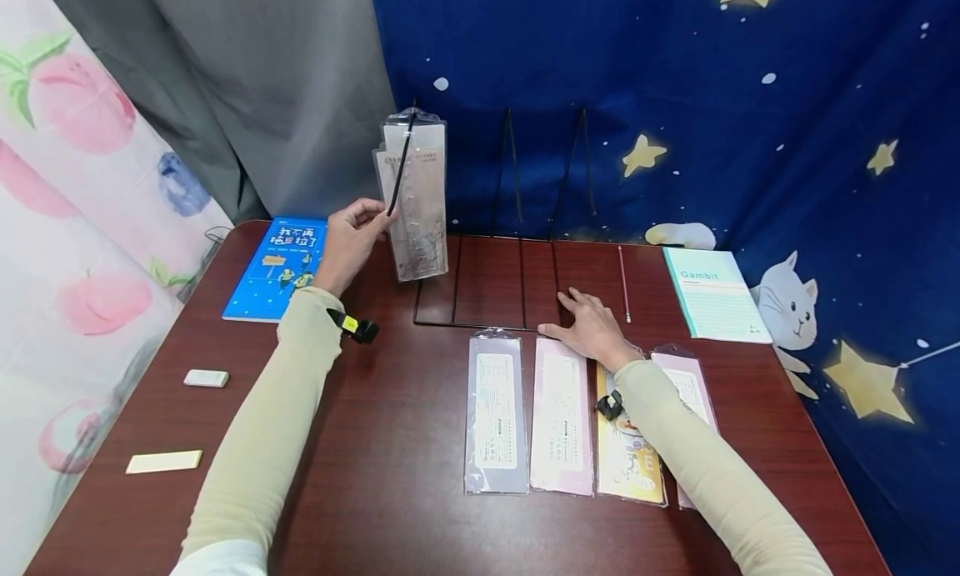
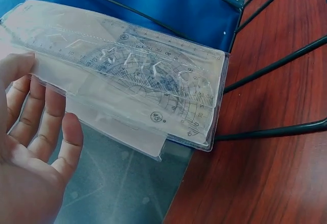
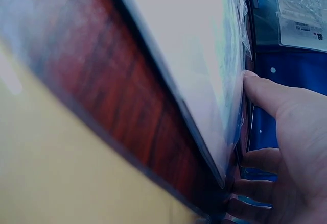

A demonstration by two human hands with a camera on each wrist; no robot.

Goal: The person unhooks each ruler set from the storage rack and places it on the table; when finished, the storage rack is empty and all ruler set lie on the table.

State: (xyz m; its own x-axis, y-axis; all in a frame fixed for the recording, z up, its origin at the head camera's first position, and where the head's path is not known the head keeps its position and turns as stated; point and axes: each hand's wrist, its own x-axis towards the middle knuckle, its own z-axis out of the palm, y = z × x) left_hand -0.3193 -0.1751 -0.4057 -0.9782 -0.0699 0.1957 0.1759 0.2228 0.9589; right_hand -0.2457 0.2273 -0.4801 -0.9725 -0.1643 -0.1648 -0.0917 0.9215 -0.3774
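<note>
A black wire rack (image 1: 472,326) with upright prongs stands at the back of the table. From its left prong hang clear packets of rulers (image 1: 420,217), with a protractor pattern and scales showing in the left wrist view. My left hand (image 1: 352,238) pinches the packets' left edge beside the prong's tip; in the left wrist view the thumb lies in front and the other fingers (image 2: 53,117) go behind. My right hand (image 1: 592,330) rests with spread fingers at the rack's base, just above a pink packet (image 1: 562,418) and a yellow packet (image 1: 630,468).
A grey-purple packet (image 1: 495,418) and another pink packet (image 1: 690,384) lie in the same row. A blue book (image 1: 273,267) is at left, a Gambit notebook (image 1: 716,297) at right, a pencil (image 1: 624,284) near the rack. Two small white blocks, one an eraser-like piece (image 1: 206,378), lie front left.
</note>
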